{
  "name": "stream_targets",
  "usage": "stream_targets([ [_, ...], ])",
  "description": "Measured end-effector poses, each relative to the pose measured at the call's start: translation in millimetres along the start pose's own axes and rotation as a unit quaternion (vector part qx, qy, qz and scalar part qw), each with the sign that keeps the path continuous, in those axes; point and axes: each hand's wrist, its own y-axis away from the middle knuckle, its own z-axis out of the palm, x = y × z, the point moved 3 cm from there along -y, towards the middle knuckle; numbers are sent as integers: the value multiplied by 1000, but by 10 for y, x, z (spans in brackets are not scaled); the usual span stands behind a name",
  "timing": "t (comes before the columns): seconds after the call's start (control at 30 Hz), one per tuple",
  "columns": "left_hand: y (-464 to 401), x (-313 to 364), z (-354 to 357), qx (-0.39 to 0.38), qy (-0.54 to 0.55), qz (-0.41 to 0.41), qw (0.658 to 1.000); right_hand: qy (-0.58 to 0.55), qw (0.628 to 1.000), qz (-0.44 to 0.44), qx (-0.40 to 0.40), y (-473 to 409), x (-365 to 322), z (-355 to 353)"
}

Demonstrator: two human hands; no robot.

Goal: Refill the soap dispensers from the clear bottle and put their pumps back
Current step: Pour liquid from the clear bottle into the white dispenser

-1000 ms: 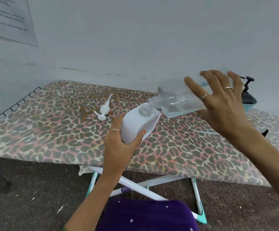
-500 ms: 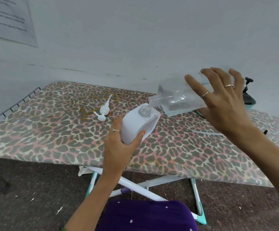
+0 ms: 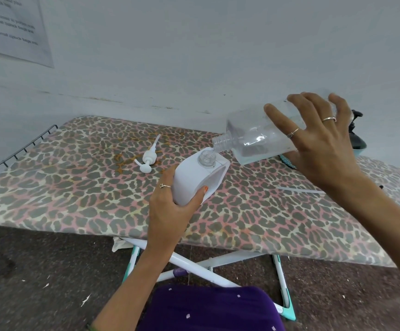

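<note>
The left hand [image 3: 170, 206] has its fingers curled round the white dispenser [image 3: 199, 177], tilted above the bench [image 3: 74, 192]. The right hand [image 3: 320, 149] grips the clear bottle [image 3: 254, 139], fingers spread over it. Since a second ago the bottle has tipped steeper, its neck just above the dispenser's open mouth; liquid seems to trickle in. The pump [image 3: 148, 161] lies beyond the left fingers.

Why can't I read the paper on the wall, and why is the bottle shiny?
Head view: the paper sits at the frame's edge, blurred and bent by the wide lens; the clear bottle, held by the right hand, shows white glints of reflected light.
</note>
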Motion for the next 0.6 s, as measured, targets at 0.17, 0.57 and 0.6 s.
stream_targets([
  [0.17, 4, 10, 1, -1, 1, 0, 1000, 8, 1000, -4, -2, -1, 11, -17],
  [0.57, 2, -5, 1, 1, -2, 7, 1000, 22, 1000, -9, 5, -38, 37, -21],
  [0.6, 1, -5, 1, 2, -2, 6, 1000, 24, 1000, -10, 6, -44, 39, -22],
])
